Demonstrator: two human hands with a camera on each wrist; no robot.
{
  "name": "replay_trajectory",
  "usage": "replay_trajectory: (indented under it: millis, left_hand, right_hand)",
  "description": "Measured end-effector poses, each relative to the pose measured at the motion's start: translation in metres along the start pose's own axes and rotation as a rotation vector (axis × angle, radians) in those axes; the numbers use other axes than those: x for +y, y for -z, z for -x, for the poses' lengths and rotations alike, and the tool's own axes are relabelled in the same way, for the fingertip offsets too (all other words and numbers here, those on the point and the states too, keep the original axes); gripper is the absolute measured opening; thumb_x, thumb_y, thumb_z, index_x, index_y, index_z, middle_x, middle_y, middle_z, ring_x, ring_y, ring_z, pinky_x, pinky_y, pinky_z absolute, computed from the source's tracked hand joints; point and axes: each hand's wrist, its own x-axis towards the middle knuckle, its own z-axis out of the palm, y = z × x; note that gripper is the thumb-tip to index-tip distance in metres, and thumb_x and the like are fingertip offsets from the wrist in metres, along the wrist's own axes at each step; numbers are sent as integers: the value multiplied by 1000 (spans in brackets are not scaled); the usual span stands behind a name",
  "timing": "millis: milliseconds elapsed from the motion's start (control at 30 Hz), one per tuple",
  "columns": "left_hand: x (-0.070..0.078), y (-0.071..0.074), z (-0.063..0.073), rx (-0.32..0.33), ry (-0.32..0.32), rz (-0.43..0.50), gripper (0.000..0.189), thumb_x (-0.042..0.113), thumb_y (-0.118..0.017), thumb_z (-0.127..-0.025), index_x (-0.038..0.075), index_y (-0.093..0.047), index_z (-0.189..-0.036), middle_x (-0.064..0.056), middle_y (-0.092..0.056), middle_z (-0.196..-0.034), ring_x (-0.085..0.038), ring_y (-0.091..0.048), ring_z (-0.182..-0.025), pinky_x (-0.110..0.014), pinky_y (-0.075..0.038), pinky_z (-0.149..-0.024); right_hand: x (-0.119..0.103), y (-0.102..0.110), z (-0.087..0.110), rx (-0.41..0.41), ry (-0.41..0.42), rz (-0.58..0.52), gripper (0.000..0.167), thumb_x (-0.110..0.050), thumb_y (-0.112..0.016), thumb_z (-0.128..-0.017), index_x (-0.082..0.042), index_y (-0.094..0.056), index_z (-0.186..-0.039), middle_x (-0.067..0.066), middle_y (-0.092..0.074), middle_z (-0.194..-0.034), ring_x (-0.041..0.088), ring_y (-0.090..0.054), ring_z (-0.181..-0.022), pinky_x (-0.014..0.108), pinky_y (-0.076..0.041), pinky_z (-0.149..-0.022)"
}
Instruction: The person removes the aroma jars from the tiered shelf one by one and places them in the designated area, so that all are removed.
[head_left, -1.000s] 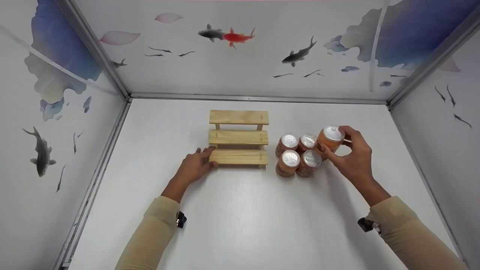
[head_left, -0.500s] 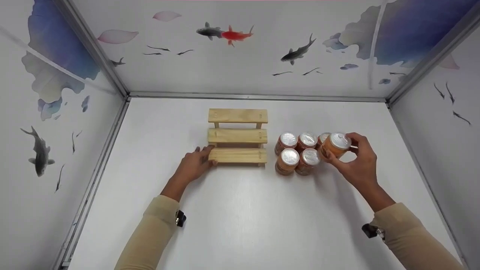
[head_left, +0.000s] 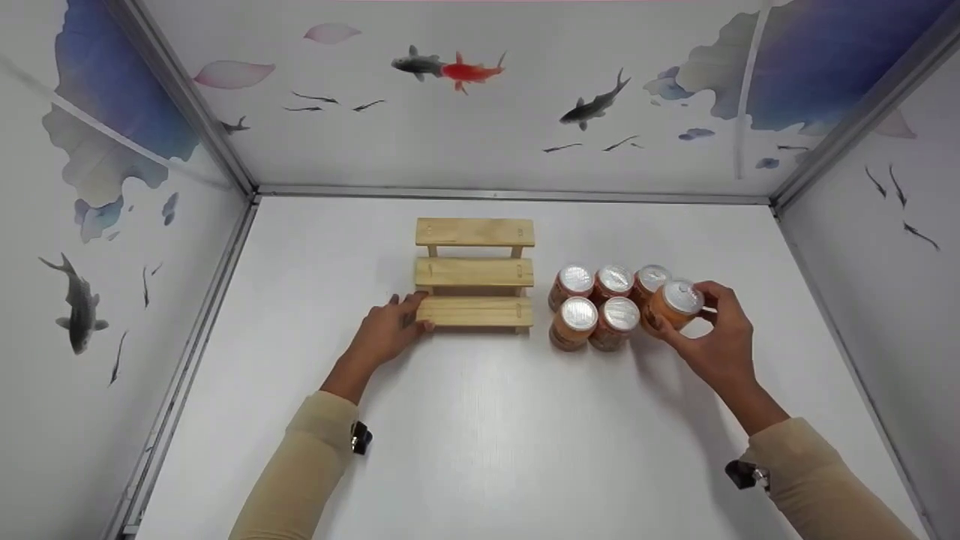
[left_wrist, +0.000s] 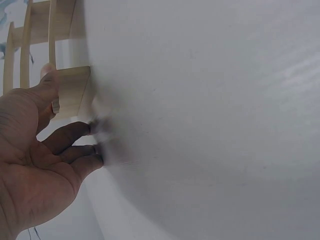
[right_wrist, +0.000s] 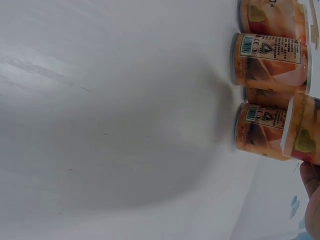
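Observation:
A three-step wooden stand [head_left: 474,271] stands near the middle of the table. Its lowest step is held at the left end by my left hand [head_left: 388,330]; in the left wrist view, the thumb [left_wrist: 47,82] lies against that step while other fingers [left_wrist: 85,162] reach down to the tabletop. My right hand [head_left: 716,330] grips an orange can [head_left: 673,304] with a silver lid, thumb on the near side and fingers behind. This can is raised off the table, as the right wrist view shows, beside a group of similar cans [head_left: 577,315] standing in two rows.
Grey metal edging [head_left: 495,195] runs along the back of the white table [head_left: 480,435]. White walls [head_left: 480,127] with painted fish enclose it on the left, back and right. The group of cans stands just right of the wooden stand.
My right hand has carried the can right and toward me, revealing another standing can in the back row. The left hand has stayed at the wooden stand.

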Motion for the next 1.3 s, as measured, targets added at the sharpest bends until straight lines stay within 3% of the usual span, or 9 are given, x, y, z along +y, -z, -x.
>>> replay_trajectory:
  millis: [200,733,967,1300]
  left_hand:
    - [5,2,1,-16,46,-10,68,45,-68,-109,22,-47,-170,-31,-40,-172,-55,-38,-161,-69,-36,-129]
    - [5,3,0,-9,47,6,66,43,-68,-110,21,-48,-169,-22,-44,-172,-54,-37,-162,-69,-35,-130]
    - [5,3,1,-1,10,4,65,40,-70,-109,19,-50,-168,-34,-43,-169,-52,-40,-161,-67,-39,-128]
    - [4,3,1,-5,26,0,65,43,-67,-110,20,-49,-168,-32,-41,-171,-54,-38,-161,-71,-35,-129]
  right_hand:
    - [7,-7,8,-45,-30,10,77,-4,-100,-75,8,-57,-139,25,-65,-129,27,-66,-115,-3,-43,-92]
    - [16,-21,22,-117,-92,10,79,-8,-100,-78,6,-54,-141,23,-65,-131,38,-69,-120,-3,-40,-92]
    - [18,-24,23,-130,-97,-5,78,-12,-100,-80,3,-55,-142,22,-65,-134,38,-68,-122,-1,-42,-91]
    - [20,-27,26,-141,-115,-9,79,-12,-100,-79,3,-55,-142,22,-65,-133,39,-68,-123,-2,-41,-92]
